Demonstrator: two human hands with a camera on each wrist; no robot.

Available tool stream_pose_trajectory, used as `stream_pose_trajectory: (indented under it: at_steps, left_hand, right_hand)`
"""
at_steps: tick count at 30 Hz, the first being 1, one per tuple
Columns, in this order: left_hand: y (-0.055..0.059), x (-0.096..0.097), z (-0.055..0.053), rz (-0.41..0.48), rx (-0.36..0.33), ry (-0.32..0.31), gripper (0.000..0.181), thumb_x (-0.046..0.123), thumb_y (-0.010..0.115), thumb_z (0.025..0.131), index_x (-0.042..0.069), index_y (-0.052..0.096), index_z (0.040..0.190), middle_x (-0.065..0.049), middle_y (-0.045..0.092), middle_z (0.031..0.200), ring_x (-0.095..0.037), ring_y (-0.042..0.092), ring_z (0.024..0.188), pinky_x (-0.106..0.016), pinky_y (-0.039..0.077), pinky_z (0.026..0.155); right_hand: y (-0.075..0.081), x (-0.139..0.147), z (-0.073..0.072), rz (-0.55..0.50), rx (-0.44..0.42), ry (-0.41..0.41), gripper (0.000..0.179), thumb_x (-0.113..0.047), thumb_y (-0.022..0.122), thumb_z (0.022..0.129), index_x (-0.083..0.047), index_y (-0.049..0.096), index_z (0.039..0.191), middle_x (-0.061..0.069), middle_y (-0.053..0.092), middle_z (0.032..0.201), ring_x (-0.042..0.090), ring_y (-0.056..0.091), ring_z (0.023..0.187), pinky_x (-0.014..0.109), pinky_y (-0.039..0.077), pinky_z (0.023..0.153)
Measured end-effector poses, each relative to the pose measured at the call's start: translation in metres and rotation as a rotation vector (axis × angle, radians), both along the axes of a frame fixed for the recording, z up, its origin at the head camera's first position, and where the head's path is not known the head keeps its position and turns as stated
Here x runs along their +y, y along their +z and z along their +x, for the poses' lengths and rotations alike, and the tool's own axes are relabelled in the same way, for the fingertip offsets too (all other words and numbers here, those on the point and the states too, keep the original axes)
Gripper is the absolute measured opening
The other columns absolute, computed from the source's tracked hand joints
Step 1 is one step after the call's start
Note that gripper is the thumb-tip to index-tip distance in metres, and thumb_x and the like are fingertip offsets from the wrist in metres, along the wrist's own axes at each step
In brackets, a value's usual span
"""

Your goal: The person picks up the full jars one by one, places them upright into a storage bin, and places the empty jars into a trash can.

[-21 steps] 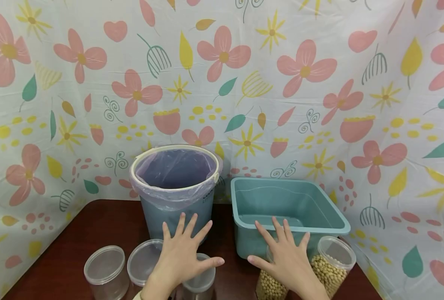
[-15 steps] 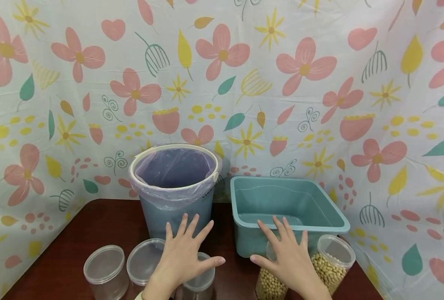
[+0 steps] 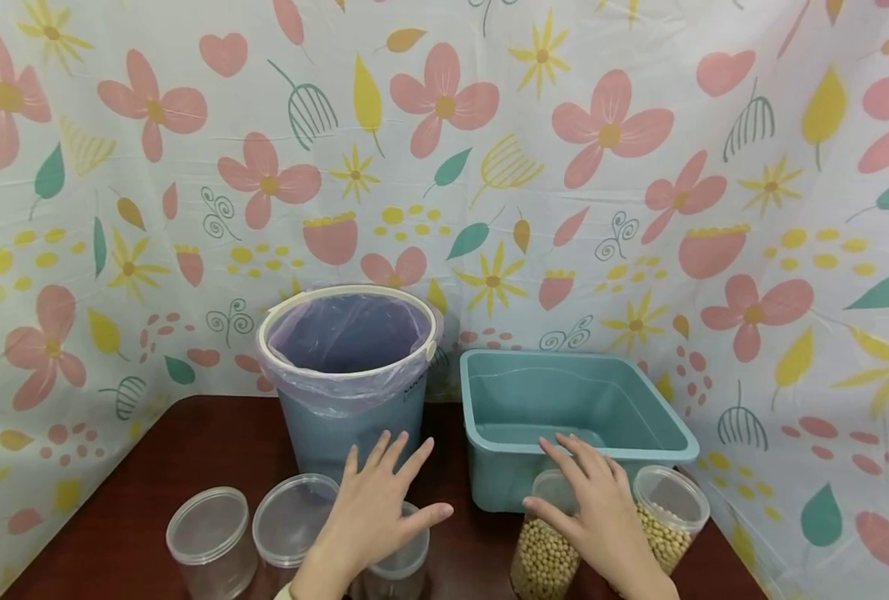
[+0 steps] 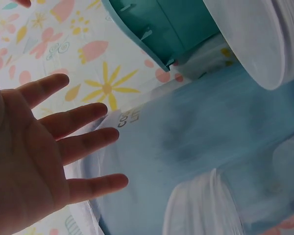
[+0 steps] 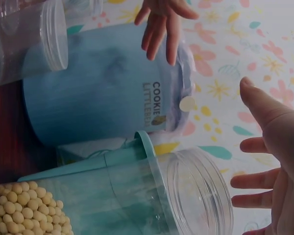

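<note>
My left hand (image 3: 372, 510) hovers with fingers spread above the clear lidded jars and in front of the blue bucket (image 3: 354, 425); it holds nothing. In the left wrist view its palm and straight fingers show beside the bucket. My right hand (image 3: 597, 512) is held over two clear jars of pale yellow beans, the nearer jar of beans (image 3: 545, 560) and the right jar of beans (image 3: 669, 521). Its fingers are slightly bent and grasp nothing. In the right wrist view a gap lies between the fingers and the lid of a bean jar (image 5: 198, 191).
A teal tub (image 3: 579, 458) stands behind the bean jars. The bucket has a purple plastic liner (image 3: 339, 396) over its rim. At the left stand a clear jar (image 3: 212, 542), a wider jar (image 3: 294, 521) and a smaller jar (image 3: 402, 558). A flowered curtain (image 3: 444, 200) backs the dark table (image 3: 212, 442).
My right hand has shifted a little to the right, its fingers drawing closer together and bending. My left hand has moved slightly right with fingers still spread. The jars have not been moved.
</note>
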State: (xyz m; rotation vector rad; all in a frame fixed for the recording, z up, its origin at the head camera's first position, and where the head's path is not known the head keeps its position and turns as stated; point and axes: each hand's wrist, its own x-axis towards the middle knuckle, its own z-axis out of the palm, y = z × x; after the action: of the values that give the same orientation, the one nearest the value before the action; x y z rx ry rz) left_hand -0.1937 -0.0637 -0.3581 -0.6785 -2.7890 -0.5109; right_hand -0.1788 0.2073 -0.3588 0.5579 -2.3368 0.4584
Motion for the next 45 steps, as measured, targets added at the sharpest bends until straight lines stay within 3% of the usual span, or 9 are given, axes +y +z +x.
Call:
stream_pose_trajectory:
  at_steps: [7,18,25,38,41,45]
  left_hand:
    - [0.0,0.003,-0.001,0.053,-0.018,-0.033,0.077,0.071,0.031,0.08,0.023,0.034,0.139,-0.012,0.039,0.135,-0.032,0.028,0.127,-0.063,0.021,0.092]
    - [-0.002,0.011,-0.008,0.106,-0.01,-0.072,0.073,0.067,0.03,0.084,0.019,0.035,0.139,-0.009,0.044,0.131,-0.03,0.034,0.124,-0.058,0.027,0.09]
    - [-0.001,0.018,-0.012,0.157,-0.077,-0.098,0.072,0.066,0.03,0.085,0.02,0.033,0.139,-0.007,0.045,0.13,-0.027,0.038,0.121,-0.055,0.03,0.09]
    - [-0.003,0.031,-0.022,0.188,-0.069,-0.106,0.07,0.062,0.038,0.085,0.017,0.035,0.139,-0.008,0.047,0.127,-0.026,0.042,0.116,-0.051,0.033,0.089]
    - [-0.002,0.035,-0.024,0.199,-0.07,-0.11,0.069,0.061,0.039,0.086,0.017,0.034,0.139,-0.007,0.048,0.127,-0.025,0.043,0.116,-0.05,0.034,0.088]
    - [-0.002,0.038,-0.029,0.218,-0.084,-0.119,0.071,0.062,0.038,0.085,0.016,0.034,0.139,-0.007,0.048,0.127,-0.025,0.042,0.116,-0.05,0.034,0.088]
  right_hand:
    - [-0.002,0.008,0.002,-0.125,0.021,0.046,0.059,-0.025,0.077,0.068,-0.008,0.055,0.12,0.012,0.052,0.117,0.029,0.046,0.105,0.054,0.03,0.079]
    - [-0.007,0.018,0.009,-0.218,0.041,0.057,0.055,-0.012,0.078,0.067,-0.006,0.057,0.117,0.007,0.054,0.114,0.024,0.047,0.102,0.05,0.032,0.075]
    - [-0.012,0.025,0.013,-0.236,0.076,0.043,0.053,-0.008,0.078,0.065,-0.005,0.059,0.114,0.007,0.056,0.11,0.021,0.048,0.1,0.05,0.033,0.075]
    - [-0.015,0.041,0.023,-0.263,0.109,0.009,0.052,0.001,0.078,0.06,-0.004,0.061,0.109,0.009,0.057,0.105,0.009,0.045,0.099,0.048,0.032,0.072]
    - [-0.017,0.044,0.024,-0.257,0.131,-0.003,0.051,0.0,0.079,0.059,-0.004,0.062,0.108,0.009,0.057,0.104,0.006,0.044,0.1,0.042,0.032,0.077]
    - [-0.019,0.049,0.024,-0.244,0.182,0.01,0.048,-0.006,0.079,0.061,-0.004,0.063,0.106,0.01,0.058,0.101,0.005,0.046,0.1,0.022,0.029,0.085]
